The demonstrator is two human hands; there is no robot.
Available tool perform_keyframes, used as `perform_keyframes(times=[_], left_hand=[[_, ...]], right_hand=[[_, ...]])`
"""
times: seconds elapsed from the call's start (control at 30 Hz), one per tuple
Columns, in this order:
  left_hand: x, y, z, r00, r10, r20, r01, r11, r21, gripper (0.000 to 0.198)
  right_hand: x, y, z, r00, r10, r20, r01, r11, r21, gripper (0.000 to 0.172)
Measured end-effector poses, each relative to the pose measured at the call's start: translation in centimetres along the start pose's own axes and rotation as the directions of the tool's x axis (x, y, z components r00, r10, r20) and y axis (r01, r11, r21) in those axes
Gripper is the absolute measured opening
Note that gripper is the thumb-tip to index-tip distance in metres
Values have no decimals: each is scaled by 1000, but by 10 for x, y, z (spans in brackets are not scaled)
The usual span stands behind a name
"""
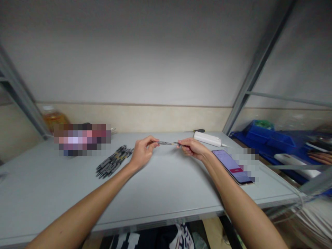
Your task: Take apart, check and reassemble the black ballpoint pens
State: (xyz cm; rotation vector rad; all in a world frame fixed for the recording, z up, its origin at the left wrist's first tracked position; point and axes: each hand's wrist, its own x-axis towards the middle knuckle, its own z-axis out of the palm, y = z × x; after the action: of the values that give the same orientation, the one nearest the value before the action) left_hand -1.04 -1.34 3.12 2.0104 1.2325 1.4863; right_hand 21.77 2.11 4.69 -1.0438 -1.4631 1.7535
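Both my hands are raised over the grey table, pinching a slim grey pen from opposite ends. It lies level between them. The thumb and fingers of my left hand close on its left end. At the other end, the fingertips of my right hand are closed on a dark, narrow part of it. A short yellowish bit shows near the right fingertips; whether the pen is in one piece there, I cannot tell. Beside my left hand lies a heap of several similar grey and black pens.
Right of my right hand lies a lit phone. Behind it are a white power strip and a screwdriver. A bottle of amber liquid stands back left, near a blurred-out patch. Blue trays sit beyond the metal frame post.
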Motion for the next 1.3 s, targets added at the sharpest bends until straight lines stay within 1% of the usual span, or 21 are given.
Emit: perform_keyframes(times=[0.03,0.1,0.17,0.2,0.27,0.33,0.4,0.47,0.53,0.6,0.67,0.77,0.87,1.03,1.2,1.3], left_hand=[[-1,0,0,1000,25,4,-25,999,31,12],[-3,-1,2,994,102,34,-105,990,96,13],[-6,0,5,973,198,121,-215,966,146,14],[-8,1,7,953,236,191,-267,951,157,15],[-13,4,10,890,290,352,-357,923,142,21],[-16,7,13,844,298,446,-388,913,124,27],[-17,8,15,830,289,477,-391,911,129,30],[-17,7,15,833,272,481,-383,912,147,27],[-16,4,14,838,255,482,-373,913,165,24],[-15,1,14,842,238,484,-363,913,183,21],[-15,-1,14,840,225,493,-361,911,198,18],[-16,-2,15,831,214,513,-368,903,220,17],[-16,-1,16,826,207,525,-375,896,237,17],[-15,-4,17,819,188,542,-373,892,254,18],[-15,-5,17,808,174,563,-371,892,257,18],[-16,-5,16,807,171,565,-367,895,253,18]], right_hand=[[1,0,0,1000,-8,-17,9,1000,20,31],[3,1,1,994,-54,-93,61,995,74,30],[6,0,2,973,-120,-197,151,977,150,27],[7,-1,2,958,-148,-247,198,961,194,26],[8,-3,1,932,-170,-320,267,919,289,21],[9,-4,-1,920,-158,-358,300,872,387,18],[9,-5,-5,928,-144,-344,305,822,481,17],[8,-5,-8,943,-168,-289,309,766,563,19],[6,-4,-12,953,-212,-215,301,722,622,27],[4,-3,-15,959,-239,-150,277,704,654,37],[2,-2,-18,967,-232,-110,245,708,663,42],[0,-2,-19,972,-213,-94,222,721,656,40],[-1,-3,-18,969,-235,-78,229,729,645,37],[-2,-4,-14,963,-262,-60,238,724,648,38],[-4,-6,-13,964,-262,-45,231,741,631,35],[-4,-7,-12,965,-255,-55,231,738,633,38]])
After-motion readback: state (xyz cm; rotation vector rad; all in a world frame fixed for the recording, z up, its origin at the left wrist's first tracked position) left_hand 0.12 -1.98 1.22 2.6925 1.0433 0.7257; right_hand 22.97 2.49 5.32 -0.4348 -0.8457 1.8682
